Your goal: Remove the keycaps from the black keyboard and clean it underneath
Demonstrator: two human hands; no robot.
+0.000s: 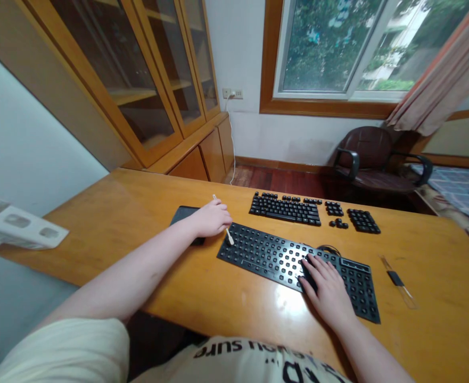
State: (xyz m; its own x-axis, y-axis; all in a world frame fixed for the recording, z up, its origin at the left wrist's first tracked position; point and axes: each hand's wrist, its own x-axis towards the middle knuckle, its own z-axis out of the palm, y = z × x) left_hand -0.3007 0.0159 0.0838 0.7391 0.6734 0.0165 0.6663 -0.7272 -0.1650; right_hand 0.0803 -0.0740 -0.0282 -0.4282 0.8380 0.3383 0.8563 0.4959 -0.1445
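Observation:
A black keyboard base point(272, 254) with its keycaps off lies slantwise across the wooden desk. Pinched in my left hand point(214, 218) is a slim white brush point(230, 238), its head touching the upper left part of the base. My right hand point(328, 287) rests on the base right of its middle, fingers stretched out and holding nothing. Behind the base, the loose black keycaps point(286, 207) sit in keyboard order, with the number pad keycaps point(362, 221) at the right end. A flat black object point(184, 214) is partly hidden by my left wrist.
On the desk's right side lies a keycap puller point(396, 277) with a black middle. A coiled black cable point(329, 249) shows behind the base. At the far left a white box point(18, 223) stands near the edge. Beyond the desk are a glass-door cabinet point(138, 80) and an armchair point(372, 159).

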